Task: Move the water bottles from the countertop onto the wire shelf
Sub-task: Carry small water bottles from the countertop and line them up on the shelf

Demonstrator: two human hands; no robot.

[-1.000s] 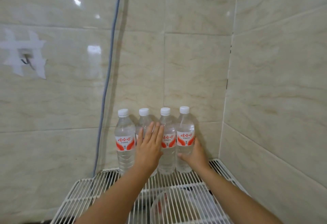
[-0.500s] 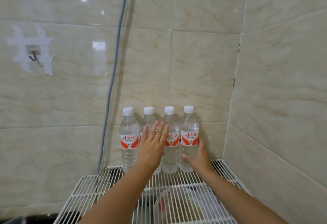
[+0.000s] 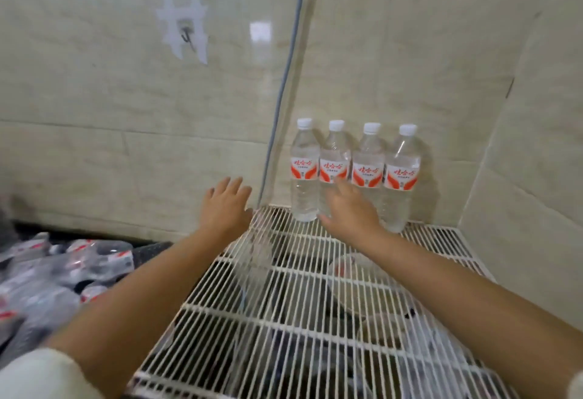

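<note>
Standing 4 water bottles (image 3: 353, 174) upright at wire shelf (image 3: 315, 288) rear, vs wall for support; both hands, left (image 3: 225, 206) & right (image 3: 350, 209), released, grasping nothing.

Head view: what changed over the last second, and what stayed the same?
The left hand came off the bottles and drew back left, open, holding nothing. The right hand let go of the rightmost bottle and now hangs open before the row. The view swung left, revealing more bottles on the countertop. The four bottles still stand upright along the back of the wire shelf.
</note>
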